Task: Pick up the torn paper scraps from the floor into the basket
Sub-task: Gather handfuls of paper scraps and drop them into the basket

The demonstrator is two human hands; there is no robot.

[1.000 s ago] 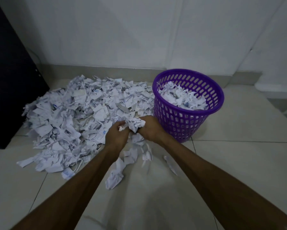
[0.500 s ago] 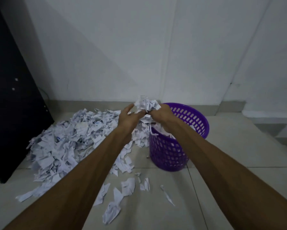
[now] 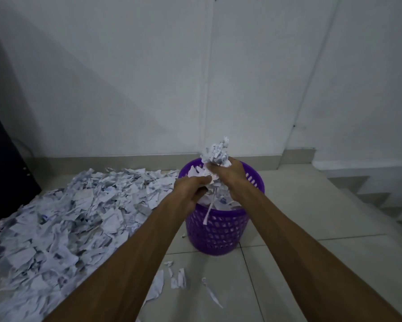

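A purple perforated basket [image 3: 218, 231] stands on the tiled floor, partly filled with white scraps. Directly above its opening, my left hand [image 3: 192, 189] and my right hand [image 3: 230, 175] together grip a bunch of torn paper scraps [image 3: 215, 155]; one long strip dangles from it over the basket's front rim. A large heap of torn paper scraps [image 3: 79, 210] covers the floor to the left of the basket. A few loose scraps [image 3: 179, 278] lie in front of the basket, between my forearms.
A dark cabinet [image 3: 7, 182] stands at the far left, against the heap's edge. A white wall with a grey skirting [image 3: 125, 162] runs behind. At the right, the floor drops in steps [image 3: 376, 201].
Both hands have lifted the bunch of scraps off the floor and carried it right, from beside the basket to over its opening. The view has tilted up.
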